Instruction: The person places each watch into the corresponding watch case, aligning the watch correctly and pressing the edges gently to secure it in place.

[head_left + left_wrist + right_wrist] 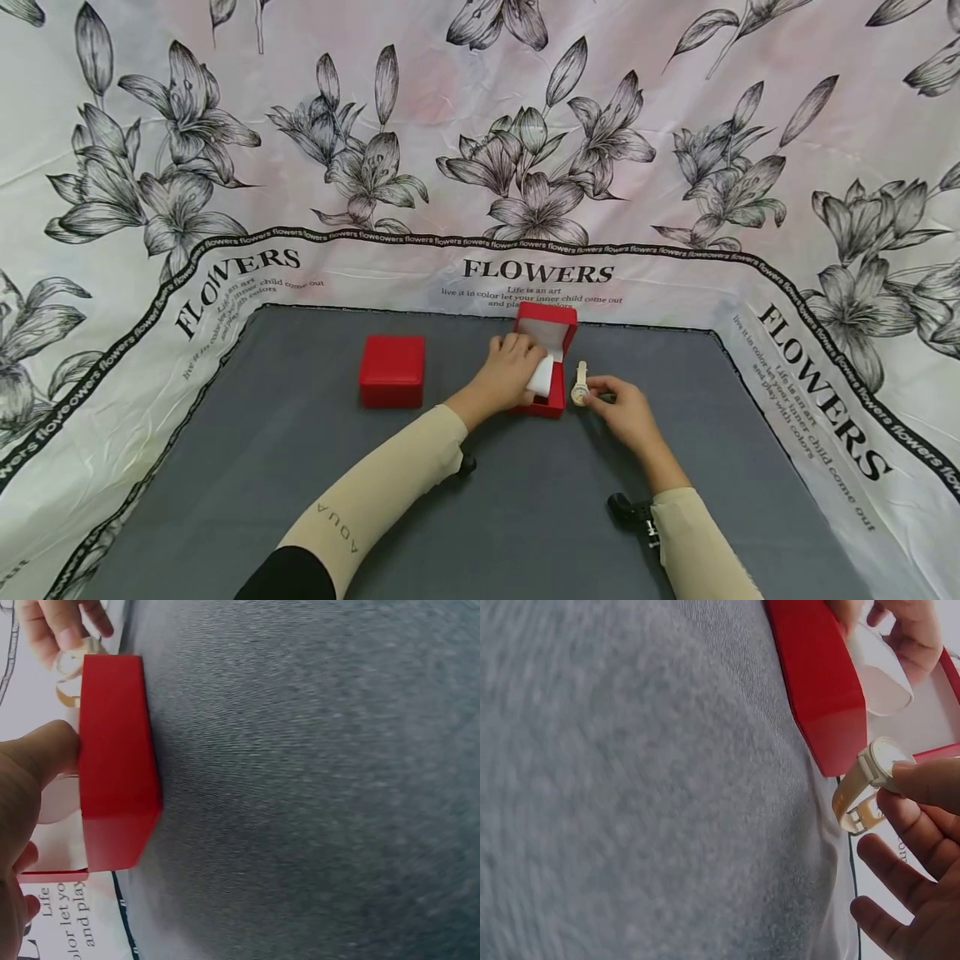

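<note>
A red box (pixel 553 402) with a pale lining stands with its lid up near the back of the cloth. My left hand (pixel 512 367) reaches over it and grips a white cushion (pixel 541 377), which sits tilted at the box opening. In the right wrist view the cushion (pixel 881 671) shows as a rounded white roll under the left fingers. My right hand (pixel 624 410) pinches a cream wristwatch (pixel 580 385) between thumb and index finger, just right of the box. The watch (pixel 885 759) has its strap hanging in a loop, and the other right fingers are spread.
A second red box (pixel 392 372), its lid down, stands to the left of the open one. Both are on a grey cloth (pixel 315 467) with a white floral border (pixel 540 273) behind.
</note>
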{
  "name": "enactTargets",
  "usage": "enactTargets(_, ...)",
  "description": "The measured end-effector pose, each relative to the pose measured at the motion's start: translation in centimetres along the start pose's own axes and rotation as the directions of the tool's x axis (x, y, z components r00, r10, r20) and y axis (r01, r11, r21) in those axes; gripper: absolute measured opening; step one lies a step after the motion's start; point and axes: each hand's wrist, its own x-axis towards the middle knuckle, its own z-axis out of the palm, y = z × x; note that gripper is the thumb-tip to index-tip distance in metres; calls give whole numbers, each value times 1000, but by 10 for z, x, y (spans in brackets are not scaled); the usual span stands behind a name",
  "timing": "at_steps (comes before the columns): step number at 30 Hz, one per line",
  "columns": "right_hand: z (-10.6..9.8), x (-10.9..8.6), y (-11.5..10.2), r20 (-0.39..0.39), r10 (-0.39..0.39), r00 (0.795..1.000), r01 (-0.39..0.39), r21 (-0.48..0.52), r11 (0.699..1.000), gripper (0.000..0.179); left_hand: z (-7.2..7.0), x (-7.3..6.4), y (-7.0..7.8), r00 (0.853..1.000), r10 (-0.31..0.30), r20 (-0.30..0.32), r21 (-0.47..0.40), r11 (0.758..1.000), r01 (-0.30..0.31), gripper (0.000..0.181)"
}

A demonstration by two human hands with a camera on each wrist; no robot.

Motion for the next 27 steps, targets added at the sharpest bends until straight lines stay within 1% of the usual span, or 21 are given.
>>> enactTargets(4,-1,-1,-4,-4,-12,1000,12,17,1000,29,5,-3,-1,999,-38,-31,-38,999,37,74)
enactTargets(7,-3,-2,-8,-8,-13,1000,14,42,999,28,8,-5,-2,996,-50,-73,-56,997,46,76)
enactTargets(11,-5,-3,-16,-6,-14,1000,14,73,997,28,11,-9,-3,988,-64,-143,-95,994,51,78)
enactTargets(14,-6,-4,-21,3,-19,1000,19,86,996,28,10,-13,-3,981,-87,-174,-159,986,59,78)
enactTargets(17,-7,-5,-26,20,-25,999,23,91,996,29,7,-16,-4,979,-107,-171,-247,967,62,76)
enactTargets(21,-9,-7,-34,41,-24,999,19,112,994,30,0,-22,-7,981,-116,-154,-338,939,58,74)
enactTargets(24,-10,-9,-41,56,-22,998,14,136,991,31,-5,-28,-10,985,-111,-135,-369,928,54,73)
enactTargets(27,-12,-12,-47,72,-16,997,5,155,988,32,-11,-35,-10,988,-100,-115,-365,930,51,74)
